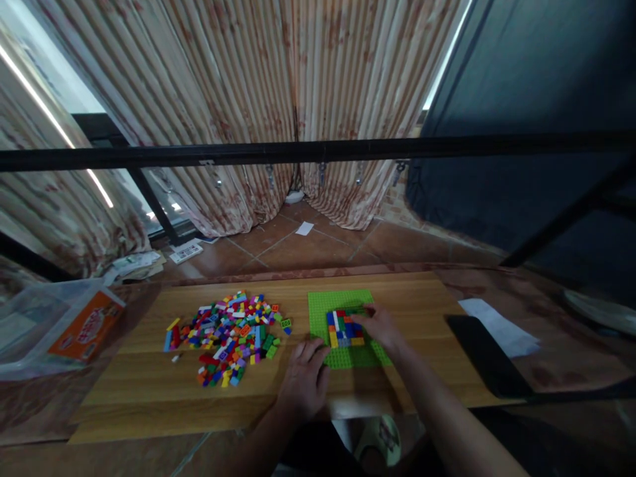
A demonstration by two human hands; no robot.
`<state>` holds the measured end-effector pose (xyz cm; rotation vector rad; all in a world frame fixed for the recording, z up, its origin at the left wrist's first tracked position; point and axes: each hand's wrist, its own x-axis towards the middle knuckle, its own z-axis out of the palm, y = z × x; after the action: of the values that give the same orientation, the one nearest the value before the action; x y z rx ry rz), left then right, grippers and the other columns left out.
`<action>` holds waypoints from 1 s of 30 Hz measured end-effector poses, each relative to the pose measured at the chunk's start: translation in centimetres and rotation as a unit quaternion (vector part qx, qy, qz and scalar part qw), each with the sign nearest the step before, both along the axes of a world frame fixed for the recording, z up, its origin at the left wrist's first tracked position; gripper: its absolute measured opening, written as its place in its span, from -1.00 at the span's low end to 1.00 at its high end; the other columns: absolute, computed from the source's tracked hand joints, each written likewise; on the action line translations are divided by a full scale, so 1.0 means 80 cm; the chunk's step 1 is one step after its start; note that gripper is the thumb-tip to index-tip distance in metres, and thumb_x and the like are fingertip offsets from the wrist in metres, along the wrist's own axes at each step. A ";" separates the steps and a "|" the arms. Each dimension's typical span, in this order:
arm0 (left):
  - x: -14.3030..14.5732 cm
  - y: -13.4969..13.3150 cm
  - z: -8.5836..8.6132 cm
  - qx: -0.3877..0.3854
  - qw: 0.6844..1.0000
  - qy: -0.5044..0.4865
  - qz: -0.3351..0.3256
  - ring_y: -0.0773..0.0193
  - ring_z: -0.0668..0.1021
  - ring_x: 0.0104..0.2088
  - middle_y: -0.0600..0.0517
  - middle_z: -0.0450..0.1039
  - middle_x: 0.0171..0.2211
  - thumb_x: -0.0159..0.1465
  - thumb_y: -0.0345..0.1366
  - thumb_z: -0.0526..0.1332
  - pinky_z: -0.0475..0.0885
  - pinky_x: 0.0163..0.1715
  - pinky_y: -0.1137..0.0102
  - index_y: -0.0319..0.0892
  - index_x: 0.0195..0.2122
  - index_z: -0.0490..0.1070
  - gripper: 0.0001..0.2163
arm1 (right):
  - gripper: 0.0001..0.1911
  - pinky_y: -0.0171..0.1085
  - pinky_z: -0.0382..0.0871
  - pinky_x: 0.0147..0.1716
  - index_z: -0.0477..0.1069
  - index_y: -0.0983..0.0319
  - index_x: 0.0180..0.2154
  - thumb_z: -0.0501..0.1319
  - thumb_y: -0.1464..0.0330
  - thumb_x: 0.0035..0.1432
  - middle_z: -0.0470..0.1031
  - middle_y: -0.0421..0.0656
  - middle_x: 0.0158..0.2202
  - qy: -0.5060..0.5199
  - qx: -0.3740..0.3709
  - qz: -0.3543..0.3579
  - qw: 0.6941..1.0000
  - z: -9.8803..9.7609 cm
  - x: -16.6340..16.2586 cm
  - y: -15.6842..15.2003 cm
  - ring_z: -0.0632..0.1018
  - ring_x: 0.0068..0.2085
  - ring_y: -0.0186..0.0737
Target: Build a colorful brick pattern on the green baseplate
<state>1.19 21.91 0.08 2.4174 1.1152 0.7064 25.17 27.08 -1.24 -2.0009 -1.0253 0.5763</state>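
Observation:
A green baseplate (328,306) lies on the wooden board, with a small block of red, blue, yellow and orange bricks (344,329) built on it. My right hand (380,324) rests on the plate's right side, fingers bent and pressed against the top right of the brick block. My left hand (307,379) lies flat on the board at the plate's near left corner, fingers stretched out, holding nothing. A loose pile of many-coloured bricks (229,334) is spread to the left of the plate.
The wooden board (149,391) sits on a brown table. A clear plastic bag with an orange box (84,326) lies at the left. A black phone (484,354) and white paper (499,324) lie at the right. A black rail (318,152) crosses above; curtains hang behind.

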 end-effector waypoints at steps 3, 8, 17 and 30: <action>0.000 0.000 0.000 -0.014 1.000 -0.013 -0.003 0.06 0.41 0.08 -0.10 0.40 0.08 0.26 -0.41 0.10 0.39 0.09 0.06 -0.13 0.05 0.42 -0.66 | -0.52 -0.09 0.48 -0.28 0.53 0.20 -0.32 0.45 0.15 -0.38 0.61 -0.07 -0.35 -0.011 -0.025 0.008 1.000 0.000 -0.001 0.011 0.60 -0.26 0.03; 0.001 0.001 0.003 -0.042 0.999 -0.014 -0.012 0.07 0.39 0.08 -0.10 0.38 0.09 0.25 -0.41 0.11 0.36 0.11 0.08 -0.16 0.07 0.40 -0.64 | -0.50 -0.08 0.46 -0.26 0.53 0.20 -0.33 0.46 0.16 -0.42 0.61 -0.03 -0.34 -0.028 -0.046 0.012 0.998 -0.002 -0.006 0.019 0.60 -0.22 0.06; 0.002 0.001 0.007 -0.069 0.997 -0.017 -0.009 0.06 0.37 0.07 -0.08 0.37 0.11 0.25 -0.41 0.11 0.34 0.11 0.08 -0.13 0.07 0.40 -0.65 | -0.50 -0.12 0.46 -0.37 0.54 0.24 -0.32 0.47 0.21 -0.42 0.58 -0.07 -0.39 -0.019 -0.068 0.020 0.997 0.006 -0.001 0.023 0.59 -0.32 0.00; 0.003 0.001 0.008 -0.084 0.996 -0.028 -0.010 0.05 0.37 0.08 -0.08 0.36 0.12 0.26 -0.42 0.10 0.34 0.11 0.05 -0.12 0.08 0.37 -0.65 | -0.50 -0.14 0.44 -0.37 0.53 0.21 -0.29 0.46 0.18 -0.39 0.56 -0.10 -0.40 -0.017 -0.068 0.019 0.997 -0.001 0.002 0.024 0.58 -0.33 -0.03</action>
<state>1.41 22.02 0.73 2.2505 1.0805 0.6434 25.32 28.97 -1.29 -2.1194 -1.0709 0.6499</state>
